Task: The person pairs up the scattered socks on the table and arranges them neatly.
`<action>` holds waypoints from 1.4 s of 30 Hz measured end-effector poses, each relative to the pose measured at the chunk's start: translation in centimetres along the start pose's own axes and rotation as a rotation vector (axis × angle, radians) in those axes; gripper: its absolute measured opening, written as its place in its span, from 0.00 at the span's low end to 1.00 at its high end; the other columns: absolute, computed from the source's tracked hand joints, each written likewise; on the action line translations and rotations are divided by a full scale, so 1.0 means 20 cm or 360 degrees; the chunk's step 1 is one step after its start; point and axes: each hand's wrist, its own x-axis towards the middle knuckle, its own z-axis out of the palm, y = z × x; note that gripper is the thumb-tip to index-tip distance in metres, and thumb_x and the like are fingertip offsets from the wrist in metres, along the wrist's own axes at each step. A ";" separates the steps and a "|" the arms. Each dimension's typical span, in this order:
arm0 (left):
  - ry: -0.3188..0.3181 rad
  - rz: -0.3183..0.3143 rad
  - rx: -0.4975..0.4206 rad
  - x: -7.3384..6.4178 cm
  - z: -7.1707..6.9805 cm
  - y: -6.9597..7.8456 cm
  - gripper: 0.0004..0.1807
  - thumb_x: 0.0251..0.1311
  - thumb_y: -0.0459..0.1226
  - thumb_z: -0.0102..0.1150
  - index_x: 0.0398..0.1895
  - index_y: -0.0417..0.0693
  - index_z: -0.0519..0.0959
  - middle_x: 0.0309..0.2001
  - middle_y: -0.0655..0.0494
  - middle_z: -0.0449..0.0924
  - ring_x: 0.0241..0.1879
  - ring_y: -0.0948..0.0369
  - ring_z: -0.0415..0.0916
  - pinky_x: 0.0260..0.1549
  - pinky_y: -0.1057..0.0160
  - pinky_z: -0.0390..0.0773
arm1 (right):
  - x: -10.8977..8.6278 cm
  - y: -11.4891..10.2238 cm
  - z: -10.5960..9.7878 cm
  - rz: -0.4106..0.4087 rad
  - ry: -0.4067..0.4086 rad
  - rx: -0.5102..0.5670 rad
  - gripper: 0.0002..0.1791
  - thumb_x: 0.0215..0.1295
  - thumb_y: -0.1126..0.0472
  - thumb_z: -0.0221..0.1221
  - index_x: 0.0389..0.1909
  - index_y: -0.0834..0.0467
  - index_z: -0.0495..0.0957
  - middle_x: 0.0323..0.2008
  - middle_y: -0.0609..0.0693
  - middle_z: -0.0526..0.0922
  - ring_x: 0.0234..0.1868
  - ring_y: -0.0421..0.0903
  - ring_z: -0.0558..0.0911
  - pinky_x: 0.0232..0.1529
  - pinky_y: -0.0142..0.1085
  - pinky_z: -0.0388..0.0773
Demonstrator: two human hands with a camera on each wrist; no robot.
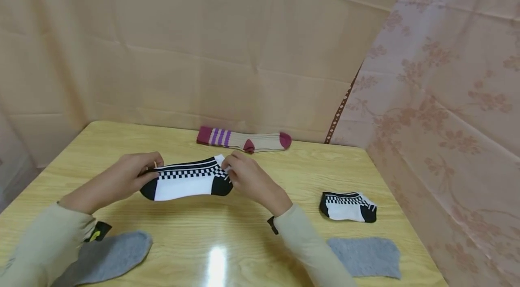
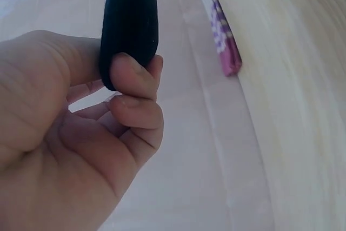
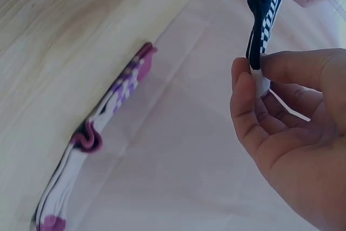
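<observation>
While a checkered sock [image 1: 183,187] is pinched at opposite ends by the left hand [image 1: 134,172] and right hand [image 1: 249,176], a striped sock [image 1: 241,140] is laid behind it.

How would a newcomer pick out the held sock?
Find the yellowish wooden table, then the left hand and right hand above it. Between them is the white sock with black patches and a checkered band; unlike its lookalike lying at right, it's held up.
</observation>
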 end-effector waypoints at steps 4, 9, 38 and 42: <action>0.0047 0.0083 0.0004 0.04 0.01 0.05 0.08 0.60 0.25 0.64 0.38 0.45 0.78 0.32 0.57 0.81 0.30 0.64 0.75 0.25 0.64 0.77 | -0.06 0.02 -0.04 0.0030 0.0035 0.0023 0.10 0.67 0.73 0.57 0.46 0.63 0.80 0.44 0.52 0.80 0.44 0.44 0.80 0.45 0.28 0.80; 0.0059 0.0121 -0.0015 0.08 0.02 0.11 0.08 0.59 0.24 0.64 0.37 0.44 0.78 0.32 0.56 0.82 0.30 0.63 0.76 0.25 0.64 0.78 | -0.12 0.05 -0.08 0.0036 0.0061 0.0019 0.10 0.67 0.73 0.57 0.46 0.63 0.80 0.42 0.52 0.79 0.43 0.44 0.79 0.45 0.29 0.80; -0.0181 0.0339 -0.0102 0.30 0.30 0.39 0.09 0.61 0.24 0.63 0.37 0.44 0.76 0.31 0.58 0.79 0.30 0.65 0.74 0.28 0.68 0.79 | -0.52 0.21 -0.17 0.0263 0.0030 -0.0085 0.12 0.62 0.76 0.61 0.44 0.61 0.81 0.41 0.49 0.79 0.35 0.39 0.77 0.34 0.29 0.79; -0.0195 0.0382 -0.0075 0.30 0.34 0.39 0.09 0.60 0.23 0.63 0.37 0.43 0.76 0.31 0.57 0.80 0.30 0.66 0.74 0.28 0.70 0.79 | -0.55 0.23 -0.14 0.0246 0.0001 -0.0119 0.11 0.61 0.76 0.62 0.43 0.62 0.82 0.40 0.49 0.79 0.35 0.39 0.77 0.34 0.28 0.79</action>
